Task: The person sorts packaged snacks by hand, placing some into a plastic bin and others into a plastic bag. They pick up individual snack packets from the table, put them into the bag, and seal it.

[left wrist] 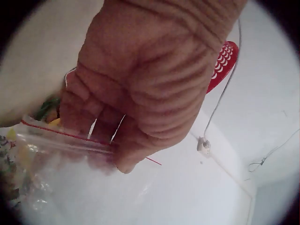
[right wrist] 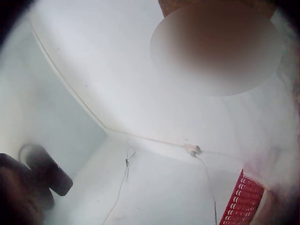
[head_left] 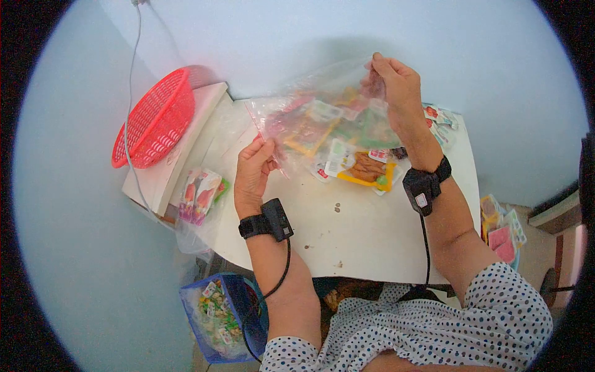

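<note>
A clear zip bag (head_left: pixel 322 118) is held up over the white table (head_left: pixel 365 235), pinched at its red-lined seal by the left hand (head_left: pixel 253 170) at about 8 o'clock and by the right hand (head_left: pixel 396 84) at about 2 o'clock. Snack packets (head_left: pixel 365 167) are seen through and beneath the film, with a red basket (head_left: pixel 155 121) at 10 o'clock. The bag is judged light, limp and slippery, best gripped along the stiffer seal at both ends.
</note>
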The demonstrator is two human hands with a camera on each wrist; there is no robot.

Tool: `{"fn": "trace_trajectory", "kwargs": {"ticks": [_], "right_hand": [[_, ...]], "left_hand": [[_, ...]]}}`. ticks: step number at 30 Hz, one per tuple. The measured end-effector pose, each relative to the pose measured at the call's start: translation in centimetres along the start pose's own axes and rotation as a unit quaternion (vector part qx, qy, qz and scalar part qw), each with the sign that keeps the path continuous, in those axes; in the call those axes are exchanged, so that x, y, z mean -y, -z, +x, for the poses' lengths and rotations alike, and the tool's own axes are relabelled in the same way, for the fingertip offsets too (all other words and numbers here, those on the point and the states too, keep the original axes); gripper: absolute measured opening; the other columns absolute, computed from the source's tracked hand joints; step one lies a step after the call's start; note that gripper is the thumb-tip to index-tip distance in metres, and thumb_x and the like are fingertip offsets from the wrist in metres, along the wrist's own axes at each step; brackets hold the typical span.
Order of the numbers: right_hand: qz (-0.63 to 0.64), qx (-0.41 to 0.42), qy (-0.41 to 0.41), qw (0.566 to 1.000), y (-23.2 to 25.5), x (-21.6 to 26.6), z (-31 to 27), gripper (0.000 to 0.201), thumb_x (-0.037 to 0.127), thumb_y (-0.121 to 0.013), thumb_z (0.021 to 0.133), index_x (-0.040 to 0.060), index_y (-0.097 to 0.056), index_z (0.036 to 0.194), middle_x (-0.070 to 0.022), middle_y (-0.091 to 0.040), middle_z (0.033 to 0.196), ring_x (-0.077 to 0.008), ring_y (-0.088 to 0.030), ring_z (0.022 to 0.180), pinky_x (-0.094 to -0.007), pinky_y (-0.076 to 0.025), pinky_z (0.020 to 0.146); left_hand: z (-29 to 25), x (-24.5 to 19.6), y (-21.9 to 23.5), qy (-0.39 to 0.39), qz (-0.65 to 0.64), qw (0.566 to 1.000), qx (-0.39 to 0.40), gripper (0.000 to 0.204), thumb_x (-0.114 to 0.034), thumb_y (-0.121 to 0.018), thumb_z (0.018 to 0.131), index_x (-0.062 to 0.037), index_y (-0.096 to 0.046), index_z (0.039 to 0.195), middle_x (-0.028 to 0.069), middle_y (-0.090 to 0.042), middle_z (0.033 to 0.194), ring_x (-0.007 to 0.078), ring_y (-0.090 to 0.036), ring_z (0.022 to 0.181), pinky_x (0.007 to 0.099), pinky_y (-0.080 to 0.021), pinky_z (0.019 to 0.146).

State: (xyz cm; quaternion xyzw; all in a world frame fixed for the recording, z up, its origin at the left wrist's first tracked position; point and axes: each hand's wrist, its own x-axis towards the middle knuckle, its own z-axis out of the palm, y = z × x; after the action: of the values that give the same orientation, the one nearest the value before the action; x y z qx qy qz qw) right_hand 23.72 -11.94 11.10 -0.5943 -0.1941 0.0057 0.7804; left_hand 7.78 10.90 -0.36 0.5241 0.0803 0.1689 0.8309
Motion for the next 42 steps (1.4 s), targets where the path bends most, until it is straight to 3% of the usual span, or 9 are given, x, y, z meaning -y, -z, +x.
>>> {"fn": "trace_trajectory", "kwargs": {"ticks": [4,10,14,19,23,26,34,37,42], "right_hand": [[0.013,0.004,0.013,1.000,0.0,-0.3,0.4,0.028,0.027,-0.060,0.094,0.0011,-0.066,0.085,-0.0059,-0.065,0.069,-0.0134,-0.060,0.055,-0.0270,-0.046,0.045],[-0.038,0.091,-0.048,0.994,0.2,1.3,-0.1,0.024,0.026,-0.061,0.094,0.0025,-0.067,0.094,-0.0037,-0.066,0.079,-0.0104,-0.062,0.071,-0.0253,-0.052,0.062],[-0.084,0.073,0.037,0.993,-0.5,0.5,-0.4,0.026,0.025,-0.063,0.091,0.0006,-0.067,0.100,-0.0052,-0.068,0.083,-0.0118,-0.063,0.074,-0.0258,-0.051,0.065],[-0.131,0.035,0.163,0.977,-1.7,-1.8,-0.4,0.034,0.030,-0.065,0.085,-0.0022,-0.069,0.096,-0.0093,-0.070,0.080,-0.0180,-0.067,0.072,-0.0309,-0.053,0.067],[-0.138,0.223,0.012,0.965,-2.4,1.2,-2.9,0.031,0.029,-0.063,0.091,-0.0004,-0.067,0.098,-0.0063,-0.069,0.086,-0.0115,-0.066,0.074,-0.0241,-0.052,0.066],[-0.077,0.363,-0.060,0.927,-4.1,2.3,-6.1,0.038,0.037,-0.061,0.092,-0.0012,-0.068,0.091,-0.0081,-0.069,0.081,-0.0123,-0.066,0.071,-0.0247,-0.053,0.063],[-0.124,0.568,-0.117,0.805,-6.3,2.7,-11.4,0.061,0.054,-0.055,0.091,-0.0041,-0.068,0.079,-0.0122,-0.068,0.074,-0.0171,-0.067,0.066,-0.0278,-0.053,0.060],[-0.135,0.577,-0.078,0.802,-6.4,0.2,-11.0,0.050,0.042,-0.057,0.090,-0.0048,-0.068,0.076,-0.0128,-0.068,0.068,-0.0180,-0.067,0.061,-0.0281,-0.054,0.058],[-0.170,0.537,-0.143,0.814,-6.4,-4.7,-10.1,0.037,0.028,-0.059,0.086,-0.0053,-0.068,0.073,-0.0125,-0.067,0.065,-0.0183,-0.068,0.058,-0.0292,-0.054,0.055]], "left_hand": [[0.2,-0.2,1.6,-0.048,0.012,0.998,-0.032,0.013,-0.016,-0.065,0.091,-0.0056,-0.068,0.098,0.0002,-0.069,0.086,0.0064,-0.062,0.071,0.0211,-0.049,0.062],[-2.1,-3.8,-2.1,-0.143,0.004,0.976,-0.164,0.009,-0.016,-0.067,0.090,-0.0071,-0.067,0.087,-0.0049,-0.062,0.073,0.0036,-0.053,0.059,0.0185,-0.039,0.052],[-7.2,-8.1,-4.2,-0.170,0.136,0.946,-0.238,0.012,-0.016,-0.067,0.089,-0.0073,-0.064,0.081,-0.0070,-0.053,0.066,0.0023,-0.043,0.054,0.0192,-0.031,0.048],[-17.0,-13.3,-9.5,-0.219,0.383,0.826,-0.351,0.013,-0.011,-0.069,0.085,-0.0054,-0.062,0.076,-0.0053,-0.050,0.064,0.0030,-0.041,0.055,0.0194,-0.027,0.048],[-22.3,-14.2,-13.3,-0.220,0.548,0.672,-0.448,0.011,-0.008,-0.070,0.084,-0.0012,-0.064,0.079,-0.0010,-0.055,0.065,0.0060,-0.047,0.056,0.0233,-0.033,0.047],[-23.7,-12.5,-13.9,-0.286,0.685,0.521,-0.422,0.010,-0.006,-0.071,0.083,0.0001,-0.064,0.080,0.0033,-0.059,0.067,0.0107,-0.049,0.055,0.0277,-0.038,0.047],[-19.4,-5.3,-15.2,-0.212,0.760,0.535,-0.301,0.008,-0.007,-0.068,0.081,-0.0030,-0.061,0.082,0.0120,-0.056,0.071,0.0293,-0.056,0.063,0.0400,-0.044,0.056],[-17.6,-3.0,-14.0,-0.192,0.760,0.558,-0.275,0.009,-0.007,-0.066,0.082,-0.0030,-0.059,0.081,0.0127,-0.056,0.072,0.0310,-0.056,0.065,0.0415,-0.044,0.057],[-15.2,0.4,-11.4,-0.161,0.719,0.629,-0.246,0.019,-0.016,-0.069,0.081,-0.0017,-0.059,0.073,0.0149,-0.060,0.070,0.0337,-0.059,0.061,0.0427,-0.045,0.056]]}}
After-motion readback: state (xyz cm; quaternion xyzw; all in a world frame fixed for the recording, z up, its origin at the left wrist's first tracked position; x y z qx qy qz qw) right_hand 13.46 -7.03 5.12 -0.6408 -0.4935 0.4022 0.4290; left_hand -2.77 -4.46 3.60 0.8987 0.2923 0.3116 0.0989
